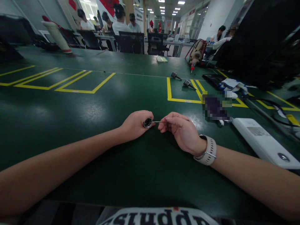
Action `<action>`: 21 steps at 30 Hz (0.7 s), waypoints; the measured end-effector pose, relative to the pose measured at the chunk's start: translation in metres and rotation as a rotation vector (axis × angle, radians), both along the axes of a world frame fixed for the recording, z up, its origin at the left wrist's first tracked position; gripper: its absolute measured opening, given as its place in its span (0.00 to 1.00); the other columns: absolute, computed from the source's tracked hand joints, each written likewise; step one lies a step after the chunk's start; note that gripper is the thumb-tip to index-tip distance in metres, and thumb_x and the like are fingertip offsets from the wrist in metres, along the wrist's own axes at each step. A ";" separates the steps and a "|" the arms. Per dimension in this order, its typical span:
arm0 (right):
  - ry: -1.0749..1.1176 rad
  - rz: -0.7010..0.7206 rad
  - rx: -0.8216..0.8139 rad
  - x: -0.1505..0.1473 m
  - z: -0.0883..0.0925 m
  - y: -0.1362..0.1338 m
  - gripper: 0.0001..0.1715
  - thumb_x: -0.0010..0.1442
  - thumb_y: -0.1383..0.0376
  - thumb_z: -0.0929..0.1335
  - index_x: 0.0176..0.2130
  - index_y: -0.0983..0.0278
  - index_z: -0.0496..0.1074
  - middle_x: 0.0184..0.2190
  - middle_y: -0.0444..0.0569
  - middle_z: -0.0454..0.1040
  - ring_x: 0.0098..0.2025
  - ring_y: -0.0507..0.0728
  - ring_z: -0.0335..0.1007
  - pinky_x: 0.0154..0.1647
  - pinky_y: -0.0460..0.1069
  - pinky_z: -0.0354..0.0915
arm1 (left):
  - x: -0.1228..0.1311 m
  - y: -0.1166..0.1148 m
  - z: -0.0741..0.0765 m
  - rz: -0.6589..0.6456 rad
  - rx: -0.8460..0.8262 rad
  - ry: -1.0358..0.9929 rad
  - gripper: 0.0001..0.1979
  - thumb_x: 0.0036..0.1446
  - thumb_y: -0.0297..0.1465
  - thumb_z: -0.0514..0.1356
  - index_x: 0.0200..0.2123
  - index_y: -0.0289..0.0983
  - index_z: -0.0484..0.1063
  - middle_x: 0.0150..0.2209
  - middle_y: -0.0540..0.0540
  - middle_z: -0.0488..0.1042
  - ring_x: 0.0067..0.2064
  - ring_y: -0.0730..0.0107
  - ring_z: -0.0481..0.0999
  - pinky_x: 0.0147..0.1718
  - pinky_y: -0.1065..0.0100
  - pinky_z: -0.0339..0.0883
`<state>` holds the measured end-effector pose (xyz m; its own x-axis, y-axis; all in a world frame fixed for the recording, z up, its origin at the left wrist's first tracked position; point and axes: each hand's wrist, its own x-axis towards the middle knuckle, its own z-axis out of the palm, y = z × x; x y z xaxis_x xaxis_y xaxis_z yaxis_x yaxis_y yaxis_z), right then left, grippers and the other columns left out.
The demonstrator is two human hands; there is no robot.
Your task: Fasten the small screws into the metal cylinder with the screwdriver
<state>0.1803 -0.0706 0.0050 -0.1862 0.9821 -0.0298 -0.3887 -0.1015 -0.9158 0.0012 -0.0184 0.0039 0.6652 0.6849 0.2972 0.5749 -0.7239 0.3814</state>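
Note:
My left hand [137,125] is closed around a short metal cylinder [147,122] whose dark, hollow round end faces up toward me. A thin metal rod [158,122] runs from the mouth of this cylinder to my right hand [180,129], where the thumb and fingers pinch it. How far the rod reaches inside cannot be made out. Both hands are just above the green table, close together. Beyond them lie two dark metal pieces, each with a thick round head and a narrow stem: one piece [174,75] farther off, another piece [188,84] nearer.
Yellow tape [185,101] marks boxes on the green table [93,175]. On the right are a white power bank-like device [264,140], a blurred-out dark phone-like object [215,107], cables and a white-blue cloth [233,84]. A pale cylinder [57,36] leans at back left. People sit behind.

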 end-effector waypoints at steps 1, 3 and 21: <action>0.003 -0.004 -0.003 0.000 0.000 0.000 0.05 0.51 0.68 0.66 0.26 0.65 0.71 0.22 0.46 0.74 0.26 0.52 0.70 0.31 0.49 0.64 | 0.000 0.000 0.000 -0.014 -0.005 -0.010 0.08 0.55 0.30 0.56 0.25 0.35 0.64 0.25 0.52 0.65 0.27 0.74 0.65 0.26 0.71 0.56; 0.006 -0.022 0.001 -0.001 0.001 -0.002 0.05 0.50 0.68 0.66 0.25 0.65 0.71 0.21 0.45 0.74 0.25 0.52 0.69 0.30 0.48 0.64 | 0.000 0.000 0.000 -0.038 -0.009 -0.020 0.08 0.55 0.31 0.56 0.25 0.36 0.63 0.25 0.52 0.65 0.27 0.74 0.65 0.26 0.71 0.57; 0.007 -0.035 0.032 -0.001 -0.001 -0.004 0.06 0.51 0.69 0.65 0.24 0.65 0.71 0.21 0.45 0.73 0.25 0.52 0.69 0.29 0.48 0.63 | -0.001 0.002 0.001 0.021 -0.011 0.038 0.07 0.54 0.29 0.57 0.26 0.35 0.64 0.26 0.51 0.66 0.28 0.73 0.65 0.27 0.71 0.56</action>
<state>0.1794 -0.0745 0.0043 -0.1517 0.9884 0.0029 -0.3982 -0.0585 -0.9154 0.0002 -0.0161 0.0052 0.6613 0.7021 0.2640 0.6041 -0.7072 0.3673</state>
